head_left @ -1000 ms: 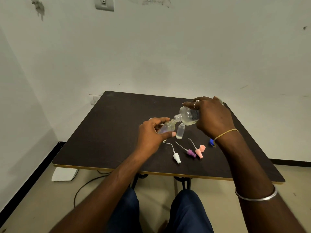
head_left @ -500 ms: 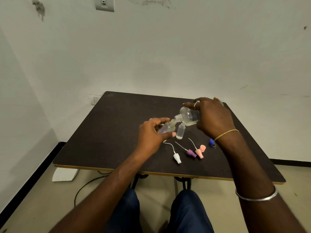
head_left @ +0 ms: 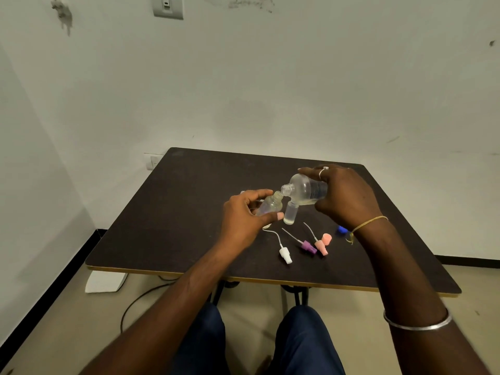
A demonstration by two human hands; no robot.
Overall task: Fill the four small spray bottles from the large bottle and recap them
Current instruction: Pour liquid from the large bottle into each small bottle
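The task looks to be in its filling stage, with no recapping started. The right hand grips the large bottle round its body and holds it tipped almost on its side, with its open mouth at the neck of a small spray bottle. The left hand holds that bottle slanted between curled fingers and thumb, above the tabletop.

A second small bottle stands uncapped between the two hands, just beyond the left thumb. It seems to hold a little liquid, though how much cannot be told. The other two small bottles are not clearly visible.

Three spray caps lie loose on the near side of the hands: white, purple and pink. A blue cap sits by the right wrist. At least this fill remains, along with all four recappings.

Compared with half a second and a second ago, almost nothing has shifted. Both hands keep the same grips, and the two bottle mouths stay together, so the pour is being held steady.
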